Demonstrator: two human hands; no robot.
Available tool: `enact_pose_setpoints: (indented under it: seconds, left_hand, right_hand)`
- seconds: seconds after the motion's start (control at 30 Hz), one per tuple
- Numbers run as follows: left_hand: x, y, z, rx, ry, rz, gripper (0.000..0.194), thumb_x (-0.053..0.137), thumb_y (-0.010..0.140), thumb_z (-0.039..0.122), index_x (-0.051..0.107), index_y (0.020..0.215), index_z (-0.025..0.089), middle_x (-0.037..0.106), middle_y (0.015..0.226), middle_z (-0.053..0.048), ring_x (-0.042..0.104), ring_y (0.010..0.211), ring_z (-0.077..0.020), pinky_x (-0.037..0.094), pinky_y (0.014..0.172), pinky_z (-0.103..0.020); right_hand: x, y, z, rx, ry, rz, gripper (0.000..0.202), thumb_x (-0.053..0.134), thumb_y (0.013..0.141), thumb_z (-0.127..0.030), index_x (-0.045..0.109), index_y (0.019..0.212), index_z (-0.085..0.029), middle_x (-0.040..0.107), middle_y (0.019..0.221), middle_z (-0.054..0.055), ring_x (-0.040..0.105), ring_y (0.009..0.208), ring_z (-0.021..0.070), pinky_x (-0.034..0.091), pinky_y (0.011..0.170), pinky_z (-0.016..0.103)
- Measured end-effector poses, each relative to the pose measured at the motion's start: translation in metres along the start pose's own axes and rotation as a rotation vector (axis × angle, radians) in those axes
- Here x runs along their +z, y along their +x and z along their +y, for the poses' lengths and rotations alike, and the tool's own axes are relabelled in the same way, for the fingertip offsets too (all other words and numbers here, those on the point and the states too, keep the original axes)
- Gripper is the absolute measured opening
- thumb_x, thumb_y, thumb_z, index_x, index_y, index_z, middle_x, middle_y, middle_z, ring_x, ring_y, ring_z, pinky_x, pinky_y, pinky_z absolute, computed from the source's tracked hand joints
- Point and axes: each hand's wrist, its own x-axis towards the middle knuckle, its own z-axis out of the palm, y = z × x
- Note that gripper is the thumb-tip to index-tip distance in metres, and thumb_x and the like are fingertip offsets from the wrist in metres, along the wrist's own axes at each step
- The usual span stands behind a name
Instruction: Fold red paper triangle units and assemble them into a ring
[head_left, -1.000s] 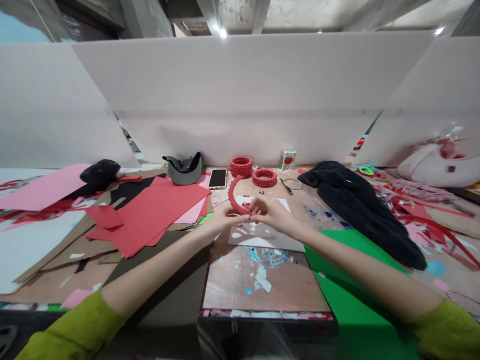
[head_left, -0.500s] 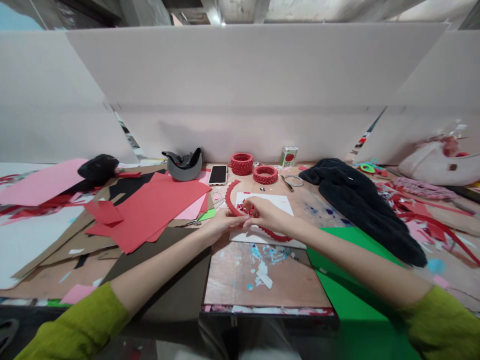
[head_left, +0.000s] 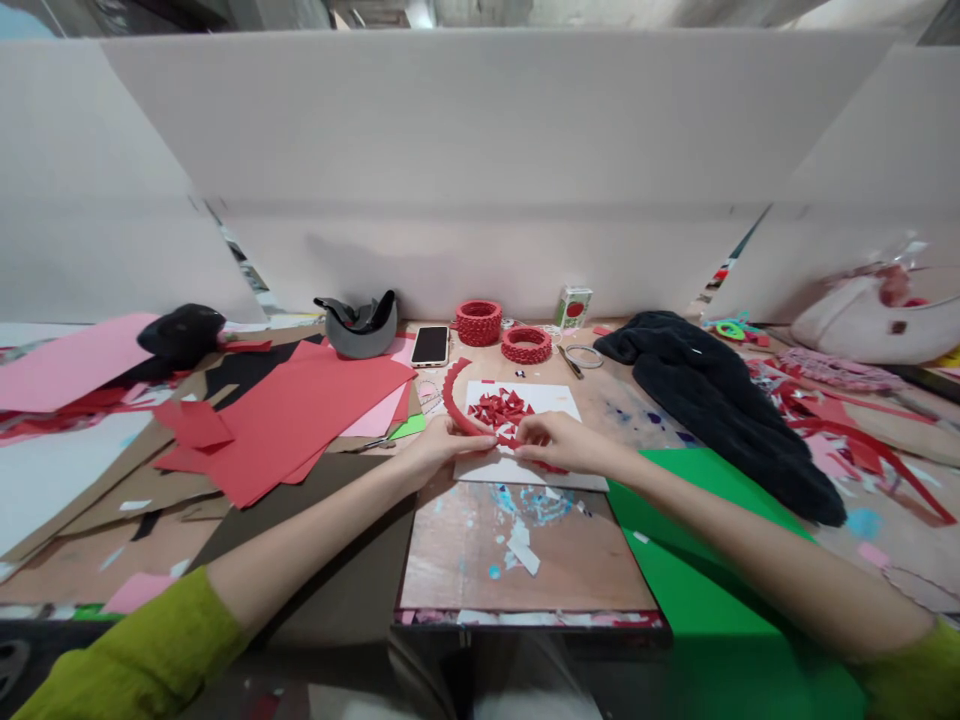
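Note:
A curved red strip with a notched edge (head_left: 454, 395) runs over a white sheet in the middle. My left hand (head_left: 444, 443) pinches it near the sheet's left edge. My right hand (head_left: 553, 440) has its fingers closed together at the strip's right part; whether they grip the strip or a small piece is too small to tell. Small folded red paper pieces (head_left: 501, 406) lie in a pile on the white sheet (head_left: 559, 398), just beyond my hands. Two red rings of similar texture, a taller one (head_left: 478, 324) and a flatter one (head_left: 526, 345), stand behind the sheet.
A phone (head_left: 430, 346), a grey cap (head_left: 362, 325), a small box (head_left: 573, 308) and tweezers (head_left: 571, 361) lie at the back. Red paper sheets (head_left: 300, 410) spread left. Dark cloth (head_left: 697, 400) and a green sheet (head_left: 675, 520) are at right.
My right hand has drawn back to the right and nearer me, uncovering the pile of red pieces. My left hand keeps its hold on the strip. The view has shifted slightly.

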Motion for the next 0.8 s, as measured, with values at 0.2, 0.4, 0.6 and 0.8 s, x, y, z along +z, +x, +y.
enact_pose_setpoints:
  seconds: [0.2, 0.4, 0.6, 0.8]
  left_hand:
    - [-0.001, 0.001, 0.005, 0.037, 0.053, 0.028, 0.019, 0.084, 0.062, 0.024, 0.075, 0.074, 0.012, 0.074, 0.077, -0.009, 0.066, 0.070, -0.0168, 0.050, 0.070, -0.027]
    - [-0.003, 0.002, 0.004, 0.061, 0.055, 0.028, 0.018, 0.083, 0.061, 0.024, 0.076, 0.074, 0.013, 0.075, 0.080, -0.010, 0.066, 0.071, -0.0180, 0.051, 0.073, -0.029]
    - [-0.013, 0.007, 0.004, 0.098, 0.051, 0.042, 0.023, 0.083, 0.063, 0.028, 0.076, 0.079, 0.012, 0.074, 0.078, -0.012, 0.066, 0.070, -0.0188, 0.051, 0.070, -0.030]
    - [-0.012, 0.007, 0.004, 0.123, 0.027, 0.093, 0.020, 0.082, 0.065, 0.028, 0.075, 0.076, 0.013, 0.073, 0.073, -0.009, 0.065, 0.067, -0.0164, 0.051, 0.068, -0.028]
  right_hand:
    - [-0.005, 0.003, -0.005, -0.070, 0.022, -0.011, 0.013, 0.055, 0.083, -0.022, 0.064, 0.079, -0.015, 0.064, 0.067, 0.001, 0.053, 0.054, 0.0107, 0.038, 0.054, 0.022]
    - [-0.011, 0.019, -0.005, -0.103, 0.015, -0.113, 0.010, 0.057, 0.078, -0.017, 0.065, 0.073, -0.016, 0.064, 0.063, 0.001, 0.056, 0.055, 0.0116, 0.037, 0.050, 0.021]
    - [-0.014, 0.038, -0.005, -0.061, 0.139, -0.128, 0.011, 0.059, 0.080, -0.023, 0.066, 0.079, -0.014, 0.064, 0.064, 0.001, 0.059, 0.055, 0.0114, 0.041, 0.049, 0.021]
    - [-0.003, 0.045, -0.001, -0.108, 0.354, 0.035, 0.010, 0.063, 0.078, -0.024, 0.061, 0.083, -0.015, 0.066, 0.078, 0.002, 0.064, 0.059, 0.0114, 0.049, 0.055, 0.023]
